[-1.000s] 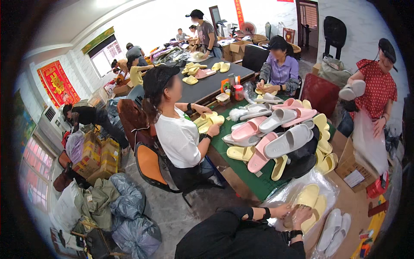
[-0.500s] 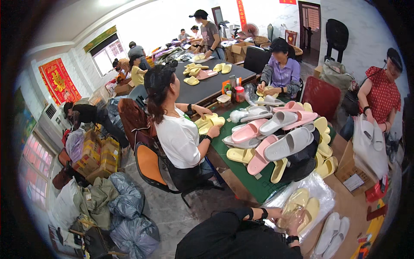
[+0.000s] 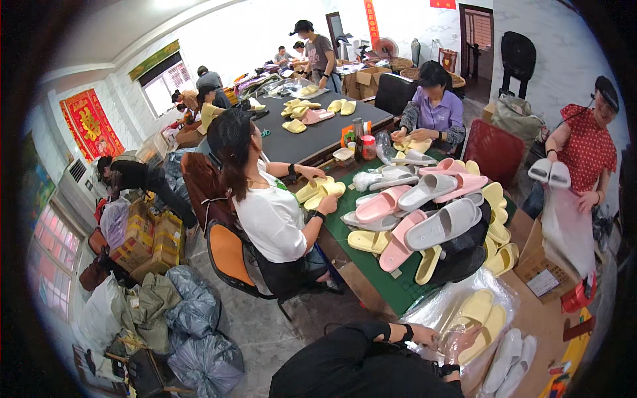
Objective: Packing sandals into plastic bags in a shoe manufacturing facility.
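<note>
A pair of yellow slide slippers [image 3: 482, 312] lies partly inside a clear plastic bag [image 3: 424, 306] at the lower right. My left hand [image 3: 424, 335] has its fingers closed on the bag's near edge, beside the slippers. Close by, my right hand [image 3: 464, 341] is at the slippers' near ends, its fingers curled with the plastic film about them; part of this grip is hidden by the glare. Both my wrists wear dark bands. Just right of the bag lies a pair of white slippers [image 3: 509, 363].
A pile of grey, pink and yellow slippers [image 3: 443, 225] covers a green mat [image 3: 371, 278] ahead. A co-worker in white [image 3: 269, 212] sits at the left with yellow slippers. A cardboard box [image 3: 541, 272] and a standing person in red [image 3: 587, 149] are at the right.
The yellow slippers have shifted away from me and slightly right in the bag, with my right hand following. At the right, the person in red has raised a pair of white slippers above a bag.
</note>
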The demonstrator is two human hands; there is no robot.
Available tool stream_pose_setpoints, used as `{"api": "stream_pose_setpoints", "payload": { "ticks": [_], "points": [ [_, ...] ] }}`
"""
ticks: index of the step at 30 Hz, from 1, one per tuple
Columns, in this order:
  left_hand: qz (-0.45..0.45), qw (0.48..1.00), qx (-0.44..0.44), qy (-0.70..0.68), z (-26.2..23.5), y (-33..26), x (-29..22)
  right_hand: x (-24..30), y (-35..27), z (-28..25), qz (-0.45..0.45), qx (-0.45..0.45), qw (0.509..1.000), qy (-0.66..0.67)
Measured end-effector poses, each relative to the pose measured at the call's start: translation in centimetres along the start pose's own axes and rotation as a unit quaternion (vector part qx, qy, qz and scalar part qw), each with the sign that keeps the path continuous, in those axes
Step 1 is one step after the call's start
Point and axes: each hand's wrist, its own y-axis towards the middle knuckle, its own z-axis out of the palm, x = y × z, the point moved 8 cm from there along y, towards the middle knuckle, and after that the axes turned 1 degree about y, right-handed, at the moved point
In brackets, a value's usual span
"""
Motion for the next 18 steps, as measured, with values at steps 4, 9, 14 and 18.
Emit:
{"api": "stream_pose_setpoints", "payload": {
  "ticks": [4,9,14,18],
  "points": [
    [-0.047,0.998,0.019,-0.041,0.2,0.5,1.6,0.0,-0.5,0.5,0.012,0.059,0.998,0.028],
    [0.001,0.976,-0.004,-0.219,0.6,3.7,7.6,0.6,-1.0,1.1,0.018,0.134,0.989,0.065],
    [0.113,0.988,0.033,-0.098,1.3,5.9,7.8,-1.4,-2.6,4.2,0.099,0.281,0.904,0.305],
    [0.238,0.966,0.031,-0.095,0.9,5.4,7.2,-2.1,-2.4,4.3,-0.066,0.237,0.959,0.139]
  ]
}}
